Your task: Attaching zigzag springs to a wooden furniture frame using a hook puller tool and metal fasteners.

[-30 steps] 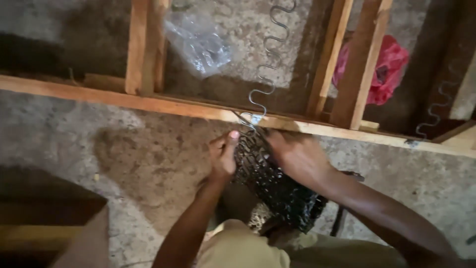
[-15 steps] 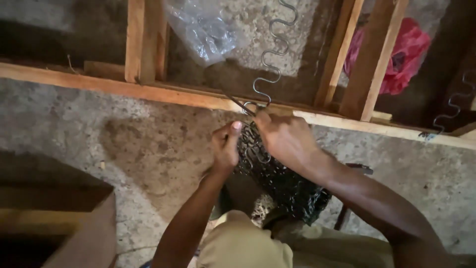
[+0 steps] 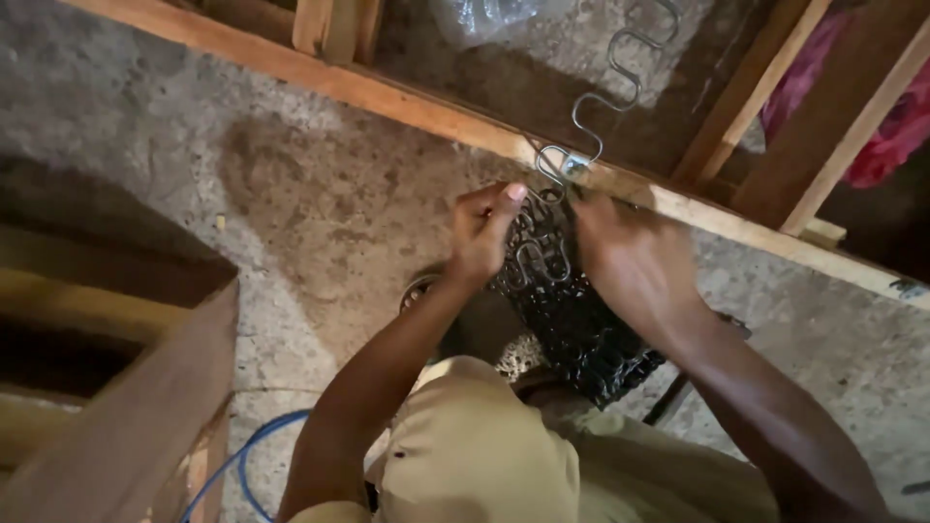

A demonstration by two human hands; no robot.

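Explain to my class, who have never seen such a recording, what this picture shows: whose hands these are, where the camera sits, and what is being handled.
The camera is worn on a person's head and looks down at their own bare hands. The left hand and the right hand meet at a long wooden rail of a frame standing on a rough concrete floor. There they pinch the end of a wavy wire spring at a small metal clip. A black bundle lies below the hands, and a blue cable lies lower left.
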